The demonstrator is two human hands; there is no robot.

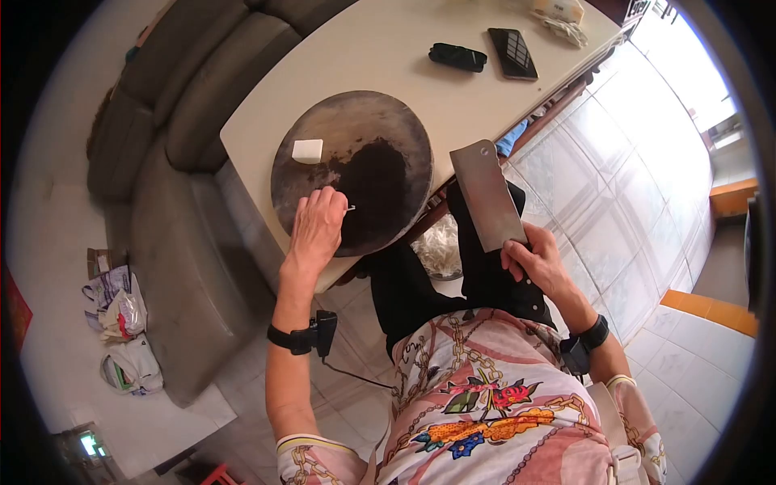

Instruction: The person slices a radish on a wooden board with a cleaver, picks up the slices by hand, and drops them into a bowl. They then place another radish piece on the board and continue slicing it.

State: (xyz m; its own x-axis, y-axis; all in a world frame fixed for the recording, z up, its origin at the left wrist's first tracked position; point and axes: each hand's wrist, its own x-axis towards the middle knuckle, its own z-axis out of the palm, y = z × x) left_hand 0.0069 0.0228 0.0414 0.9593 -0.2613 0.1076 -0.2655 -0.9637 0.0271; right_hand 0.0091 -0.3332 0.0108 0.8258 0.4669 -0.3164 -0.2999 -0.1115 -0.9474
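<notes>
My right hand (pixel 537 260) grips a cleaver (pixel 488 198) near the handle, with its broad blade held over my lap, off the board's right side. On the round, dark chopping board (pixel 347 117) my left hand (pixel 318 228) rests with curled fingers. A small white strip (pixel 350 208) pokes out at its fingertips; the rest of it is hidden by the hand. Beyond that hand, a white rectangular block (pixel 307 151) lies on the board's left part. A wet dark patch (pixel 376 174) covers the board's middle. Between my knees, below the table edge, a bowl (pixel 447 277) holds white shreds (pixel 437 246).
The board sits at the near end of a cream table (pixel 444 105). Farther along are a black case (pixel 457 57), a phone (pixel 512 54) and a tissue pack (pixel 559 11). A grey sofa (pixel 182 267) stands on the left, with bags (pixel 129 365) beside it.
</notes>
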